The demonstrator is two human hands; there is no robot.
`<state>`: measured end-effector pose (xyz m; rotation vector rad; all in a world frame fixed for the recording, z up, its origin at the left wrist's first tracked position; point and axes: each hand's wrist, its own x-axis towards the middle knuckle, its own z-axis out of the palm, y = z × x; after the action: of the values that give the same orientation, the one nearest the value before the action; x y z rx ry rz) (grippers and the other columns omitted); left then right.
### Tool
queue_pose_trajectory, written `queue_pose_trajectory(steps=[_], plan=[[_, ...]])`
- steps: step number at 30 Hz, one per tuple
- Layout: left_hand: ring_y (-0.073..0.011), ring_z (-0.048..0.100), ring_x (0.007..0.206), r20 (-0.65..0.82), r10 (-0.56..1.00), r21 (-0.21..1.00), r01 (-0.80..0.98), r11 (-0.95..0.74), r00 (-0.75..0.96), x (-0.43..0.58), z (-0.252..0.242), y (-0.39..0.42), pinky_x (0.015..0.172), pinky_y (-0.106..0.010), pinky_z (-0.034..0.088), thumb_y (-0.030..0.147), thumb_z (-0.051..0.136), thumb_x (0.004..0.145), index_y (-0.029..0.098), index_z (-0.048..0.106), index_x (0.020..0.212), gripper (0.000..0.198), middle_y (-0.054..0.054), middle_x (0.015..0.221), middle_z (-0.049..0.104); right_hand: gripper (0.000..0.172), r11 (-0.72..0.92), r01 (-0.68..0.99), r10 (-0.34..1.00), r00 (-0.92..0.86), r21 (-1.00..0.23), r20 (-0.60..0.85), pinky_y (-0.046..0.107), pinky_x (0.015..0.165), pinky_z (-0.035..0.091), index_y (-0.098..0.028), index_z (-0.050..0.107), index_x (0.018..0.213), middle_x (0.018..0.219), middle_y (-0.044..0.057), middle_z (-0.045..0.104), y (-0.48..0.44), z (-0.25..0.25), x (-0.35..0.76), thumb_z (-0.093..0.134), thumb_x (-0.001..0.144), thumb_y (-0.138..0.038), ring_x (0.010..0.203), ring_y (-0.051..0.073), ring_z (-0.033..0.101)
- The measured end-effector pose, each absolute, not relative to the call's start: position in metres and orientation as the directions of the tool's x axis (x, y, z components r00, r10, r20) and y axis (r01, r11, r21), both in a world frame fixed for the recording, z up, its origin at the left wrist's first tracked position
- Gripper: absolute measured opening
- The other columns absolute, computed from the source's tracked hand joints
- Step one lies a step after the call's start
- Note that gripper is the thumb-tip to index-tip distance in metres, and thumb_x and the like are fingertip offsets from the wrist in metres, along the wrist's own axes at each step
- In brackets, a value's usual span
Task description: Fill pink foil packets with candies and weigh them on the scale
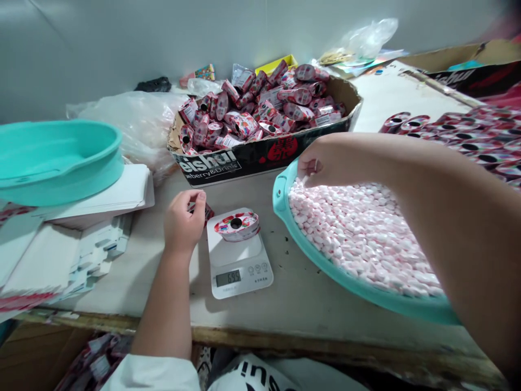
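Note:
My left hand is closed around a small red printed box, mostly hidden behind the fingers, just left of a white kitchen scale. On the scale's plate stands an oval, red-printed candy box with a dark round hole in its top; the display seems to read 69.5. My right hand reaches over the left rim of a turquoise basin, with its curled fingertips down at the small white and pink candies. Whatever lies between those fingertips is hidden.
Behind the scale, a black-printed carton is heaped with similar printed boxes. Another turquoise basin sits at left on stacked white cardboard. Rows of printed boxes stand at right. A clear plastic bag lies behind; the table edge runs in front.

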<state>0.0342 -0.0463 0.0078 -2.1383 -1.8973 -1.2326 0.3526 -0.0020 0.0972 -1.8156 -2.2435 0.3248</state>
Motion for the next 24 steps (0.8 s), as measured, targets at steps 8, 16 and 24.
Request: queue_pose_trajectory(steps=[8, 16, 24], plan=[[-0.0188, 0.070, 0.092, 0.570, 0.813, 0.607, 0.730, -0.315, -0.123, 0.038, 0.012, -0.054, 0.088, -0.032, 0.054, 0.047, 0.056, 0.097, 0.019, 0.069, 0.111, 0.034, -0.006, 0.098, 0.073, 0.010, 0.650, 0.646, 0.703, -0.711, -0.400, -0.005, 0.021, 0.064, 0.027, -0.013, 0.071, 0.084, 0.079, -0.001, 0.063, -0.043, 0.103, 0.287, 0.062, 0.084, -0.009, 0.068, 0.005, 0.042], [-0.0181, 0.069, 0.089, 0.559, 0.826, 0.584, 0.740, -0.334, -0.069, 0.040, 0.008, -0.053, 0.086, -0.032, 0.053, 0.048, 0.061, 0.094, 0.019, 0.069, 0.114, 0.036, -0.005, 0.095, 0.073, 0.019, 0.704, 0.561, 0.626, -0.779, -0.434, 0.008, 0.021, 0.075, 0.030, -0.010, 0.071, 0.096, 0.095, 0.005, 0.062, -0.042, 0.078, 0.259, 0.054, 0.091, -0.007, 0.082, 0.009, 0.045], [-0.0201, 0.069, 0.093, 0.581, 0.814, 0.491, 0.796, -0.354, 0.003, 0.042, 0.016, -0.057, 0.087, -0.032, 0.053, 0.047, 0.057, 0.095, 0.017, 0.068, 0.115, 0.037, -0.006, 0.097, 0.074, 0.021, 0.714, 0.521, 0.626, -0.774, -0.467, 0.094, 0.021, 0.077, 0.032, -0.011, 0.072, 0.104, 0.097, 0.005, 0.065, -0.039, 0.065, 0.258, 0.055, 0.092, -0.009, 0.084, 0.010, 0.048]])
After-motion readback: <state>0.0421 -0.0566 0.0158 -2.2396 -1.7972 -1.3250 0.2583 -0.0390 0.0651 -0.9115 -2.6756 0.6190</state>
